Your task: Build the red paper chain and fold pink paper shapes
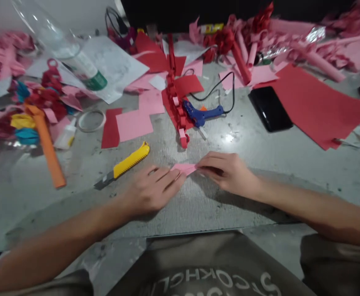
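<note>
Between the fingertips of the two hands, just above the grey table (180,213), is a small piece of folded pink paper (183,167). The right hand (226,170) has its thumb and fingers closed together, pinching the paper at its right end. The left hand (150,189) is palm down with fingers bent and fingertips on the paper's left part; whether they grip or merely press cannot be told. Directly beyond the fingertips, near the paper, lies the end of a red and pink paper chain (180,117). A blue glue gun (200,116) rests beside the chain, beyond the right fingers, its nozzle towards them. Just beyond and left of the left fingers is a yellow cutter (131,160), blade exposed and directed away from the hand. Further out on that side are pink sheets (135,125), a red strip (111,127), a roll of tape (91,112) and a long orange piece (48,150). Well beyond the right fingers, to their right, a black phone (270,109) lies by a large red sheet (317,98)
</note>
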The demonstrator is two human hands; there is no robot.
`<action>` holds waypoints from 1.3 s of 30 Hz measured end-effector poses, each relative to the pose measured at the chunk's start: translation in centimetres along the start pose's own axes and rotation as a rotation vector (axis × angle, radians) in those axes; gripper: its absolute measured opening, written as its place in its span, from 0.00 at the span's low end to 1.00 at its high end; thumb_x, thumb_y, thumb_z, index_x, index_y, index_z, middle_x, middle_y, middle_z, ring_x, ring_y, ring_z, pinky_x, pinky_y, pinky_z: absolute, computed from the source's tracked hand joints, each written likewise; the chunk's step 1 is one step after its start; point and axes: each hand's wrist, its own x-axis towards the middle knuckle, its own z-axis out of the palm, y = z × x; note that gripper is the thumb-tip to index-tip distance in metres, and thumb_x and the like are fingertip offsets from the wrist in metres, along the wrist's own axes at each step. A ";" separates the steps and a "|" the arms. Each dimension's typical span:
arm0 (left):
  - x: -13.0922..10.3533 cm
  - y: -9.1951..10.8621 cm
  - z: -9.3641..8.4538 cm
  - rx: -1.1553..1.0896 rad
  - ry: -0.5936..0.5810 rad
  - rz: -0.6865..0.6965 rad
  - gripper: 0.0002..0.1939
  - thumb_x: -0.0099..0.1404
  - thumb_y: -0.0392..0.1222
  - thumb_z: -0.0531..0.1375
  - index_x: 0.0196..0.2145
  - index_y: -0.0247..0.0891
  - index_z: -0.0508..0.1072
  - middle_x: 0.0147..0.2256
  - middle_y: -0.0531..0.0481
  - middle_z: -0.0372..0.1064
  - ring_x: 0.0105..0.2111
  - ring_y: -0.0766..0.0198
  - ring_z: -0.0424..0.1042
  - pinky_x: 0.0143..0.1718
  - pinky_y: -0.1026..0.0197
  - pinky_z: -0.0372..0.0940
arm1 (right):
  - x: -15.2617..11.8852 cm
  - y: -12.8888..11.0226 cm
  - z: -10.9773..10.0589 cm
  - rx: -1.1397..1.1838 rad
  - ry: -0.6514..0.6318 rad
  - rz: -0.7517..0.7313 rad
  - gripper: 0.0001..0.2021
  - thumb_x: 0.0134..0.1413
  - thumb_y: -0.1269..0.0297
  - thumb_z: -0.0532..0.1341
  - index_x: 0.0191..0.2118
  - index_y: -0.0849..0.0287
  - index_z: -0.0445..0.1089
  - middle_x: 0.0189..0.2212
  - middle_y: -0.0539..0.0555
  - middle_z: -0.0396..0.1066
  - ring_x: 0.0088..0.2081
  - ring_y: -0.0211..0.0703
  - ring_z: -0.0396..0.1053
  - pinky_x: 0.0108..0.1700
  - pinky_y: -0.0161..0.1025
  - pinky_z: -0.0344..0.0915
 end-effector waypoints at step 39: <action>-0.2 -0.7 1.7 -0.227 0.011 -0.202 0.08 0.79 0.39 0.60 0.47 0.38 0.80 0.44 0.48 0.83 0.45 0.56 0.81 0.47 0.52 0.70 | 0.2 -0.5 0.4 -0.527 -0.118 -0.215 0.15 0.80 0.67 0.55 0.48 0.62 0.80 0.45 0.53 0.81 0.41 0.41 0.75 0.35 0.39 0.66</action>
